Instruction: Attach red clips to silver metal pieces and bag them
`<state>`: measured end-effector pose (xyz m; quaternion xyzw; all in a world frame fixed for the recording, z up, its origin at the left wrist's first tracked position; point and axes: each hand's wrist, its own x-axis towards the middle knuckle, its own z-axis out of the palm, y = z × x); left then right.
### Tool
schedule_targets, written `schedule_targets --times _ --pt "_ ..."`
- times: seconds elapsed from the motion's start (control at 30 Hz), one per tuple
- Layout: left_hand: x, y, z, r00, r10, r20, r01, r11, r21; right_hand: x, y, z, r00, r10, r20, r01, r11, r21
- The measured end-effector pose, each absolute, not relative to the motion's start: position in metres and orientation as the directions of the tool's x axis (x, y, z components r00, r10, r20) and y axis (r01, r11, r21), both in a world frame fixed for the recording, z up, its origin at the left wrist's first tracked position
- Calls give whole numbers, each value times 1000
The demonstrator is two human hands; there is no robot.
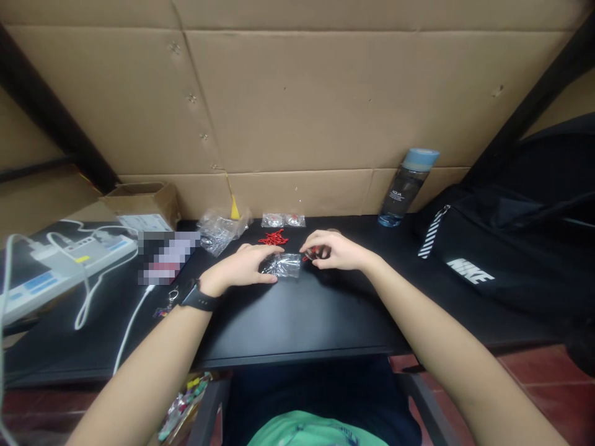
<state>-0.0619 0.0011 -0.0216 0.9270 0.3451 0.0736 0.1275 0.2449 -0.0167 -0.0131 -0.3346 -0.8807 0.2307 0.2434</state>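
A small clear plastic bag (288, 265) lies on the black table between my two hands. My left hand (246, 265) rests at the bag's left edge, thumb and fingers apart, with the bag's end reaching in between them. My right hand (341, 251), just right of the bag, has its fingers curled in a pinch on a small round trinket with a red cord (316, 252); the fingers partly hide it. Behind the bag is a loose pile of red cords (273, 237). Two packed round pieces in clear bags (283, 220) lie farther back, by the cardboard wall.
Crumpled clear plastic (218, 230) and a cardboard box (142, 201) stand back left. A power strip (69, 272), a charging phone (167, 257) and a keyring (171, 297) are at left. A water bottle (406, 189) and a black bag (483, 248) occupy the right.
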Motion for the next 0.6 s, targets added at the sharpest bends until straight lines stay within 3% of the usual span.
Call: schedule_targets --times 0.2,0.6 --pt "-59 -2 -20 732 677 76 634 -718 288 229 -29 -7 -696 671 255 513 714 -477" --pt "-56 -2 -22 743 660 106 612 -736 291 209 -35 -18 -575 718 393 573 696 -434"
